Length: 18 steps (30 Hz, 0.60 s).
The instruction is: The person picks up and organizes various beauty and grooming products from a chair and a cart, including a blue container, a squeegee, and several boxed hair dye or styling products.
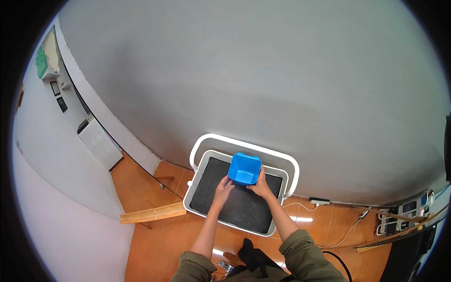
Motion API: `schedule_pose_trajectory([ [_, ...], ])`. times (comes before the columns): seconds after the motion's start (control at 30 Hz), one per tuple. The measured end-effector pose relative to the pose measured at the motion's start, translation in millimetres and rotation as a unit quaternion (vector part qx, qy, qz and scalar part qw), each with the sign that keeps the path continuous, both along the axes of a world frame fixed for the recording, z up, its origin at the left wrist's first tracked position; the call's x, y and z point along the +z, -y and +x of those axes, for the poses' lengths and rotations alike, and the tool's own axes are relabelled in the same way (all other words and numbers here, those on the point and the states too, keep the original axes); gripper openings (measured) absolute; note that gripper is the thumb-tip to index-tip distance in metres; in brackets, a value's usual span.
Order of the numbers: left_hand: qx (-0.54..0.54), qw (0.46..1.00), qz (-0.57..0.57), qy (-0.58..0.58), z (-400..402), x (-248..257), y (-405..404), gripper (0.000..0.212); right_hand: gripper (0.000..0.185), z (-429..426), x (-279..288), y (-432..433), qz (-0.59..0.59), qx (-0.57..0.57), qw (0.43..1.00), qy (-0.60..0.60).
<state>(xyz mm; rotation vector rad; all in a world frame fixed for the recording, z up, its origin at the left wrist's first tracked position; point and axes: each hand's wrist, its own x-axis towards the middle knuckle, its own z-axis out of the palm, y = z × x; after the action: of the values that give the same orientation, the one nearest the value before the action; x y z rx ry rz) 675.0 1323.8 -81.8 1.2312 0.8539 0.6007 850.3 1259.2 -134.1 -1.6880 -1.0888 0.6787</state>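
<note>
A blue plastic container [245, 170], its open top facing the camera, is held over a large rectangular tray [229, 223] with a pale rim and a black ribbed mat [243, 208] in its bottom. My right hand [260, 184] grips the container at its lower right side. At its lower left is my left hand [224, 189], fingers bent and close to the blue wall; whether they touch it I cannot tell. A thick white handle [246, 142] arches over the tray's far side.
A grey wall [246, 77] rises beyond the tray. A wooden beam [153, 213] meets the tray's left side. Power strips [319, 201] with pale cables lie along the wall at right, near a white rack [401, 218]. A mirror [95, 116] stands at left.
</note>
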Motion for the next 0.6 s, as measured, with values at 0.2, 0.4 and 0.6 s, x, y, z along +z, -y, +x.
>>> schedule_pose_trajectory([
  [0.2, 0.008, 1.000, 0.003, 0.014, 5.6, 5.0, 2.5, 0.058, 0.115, 2.4, -7.2, -3.4, 0.028, -0.013, 0.999, 0.006],
  [0.4, 0.017, 0.999, -0.020, 0.029, 6.4, -0.4, 3.1, 0.060, 0.115, 3.1, -12.6, -4.2, 0.005, -0.018, 0.999, 0.036],
  [0.6, 0.067, 0.997, 0.026, 0.028, 8.0, 12.7, 10.6, 0.059, 0.117, 1.8, -4.0, 6.5, -0.007, -0.025, 0.998, -0.054],
])
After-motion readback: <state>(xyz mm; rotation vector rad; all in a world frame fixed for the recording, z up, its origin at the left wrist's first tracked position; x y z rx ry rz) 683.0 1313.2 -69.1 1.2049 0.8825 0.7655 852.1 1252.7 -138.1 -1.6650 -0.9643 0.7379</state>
